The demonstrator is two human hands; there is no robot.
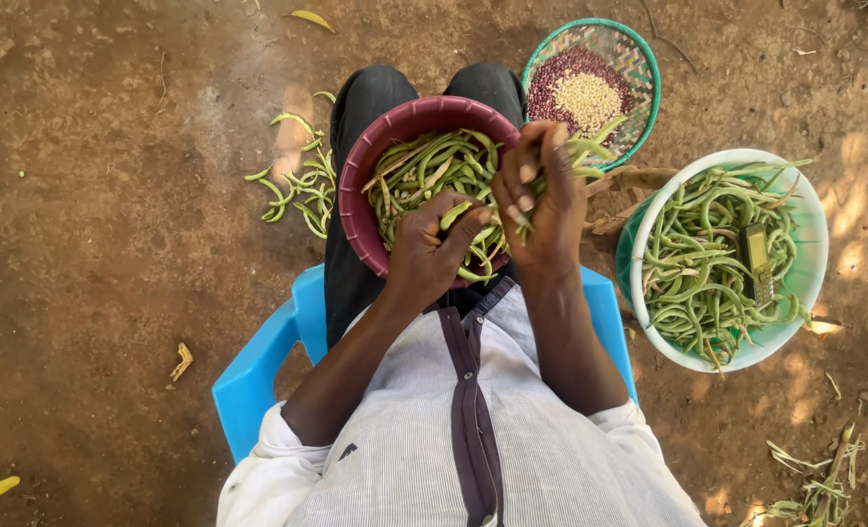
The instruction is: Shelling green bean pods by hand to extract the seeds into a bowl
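Observation:
A maroon bowl (366, 171) full of green bean pods (424, 171) rests on my lap. My left hand (432, 249) sits at the bowl's near rim, fingers closed around a green pod (456, 213). My right hand (541, 200) is raised just right of it, gripping a bunch of pods (590, 151) whose ends stick out toward the right. The two hands almost touch over the bowl.
I sit on a blue plastic chair (258, 376) on bare dirt. A white basin (813, 244) of pods with a small phone (756, 262) stands at right. A green woven basket (639, 59) of shelled beans lies ahead. Empty pods (297, 185) lie scattered at left.

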